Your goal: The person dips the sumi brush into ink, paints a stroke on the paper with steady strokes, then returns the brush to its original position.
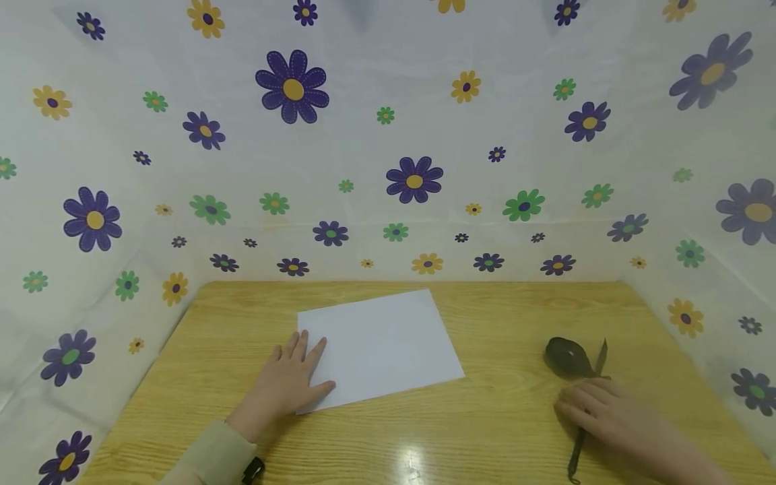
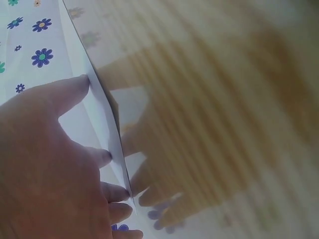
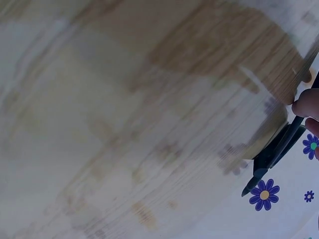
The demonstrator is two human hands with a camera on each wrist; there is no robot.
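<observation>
In the head view a blank white sheet of paper (image 1: 382, 347) lies turned at a slant on the wooden table. My left hand (image 1: 287, 380) rests on its left side with fingers and thumb spread. The left wrist view shows the fingertips (image 2: 79, 84) along the paper's edge. At the right, my right hand (image 1: 597, 414) holds a dark brush (image 1: 578, 450) by its handle, the pointed tip facing away from me and a small loop at the near end. A black oval dish-like thing (image 1: 567, 356) lies beside the tip, partly overlapped by the hand.
The wooden table (image 1: 485, 431) has a glossy surface that reflects the hands. White cloth (image 1: 364, 148) printed with purple, yellow and green flowers stands behind it and along both sides. A black band (image 1: 253, 469) shows at the left sleeve.
</observation>
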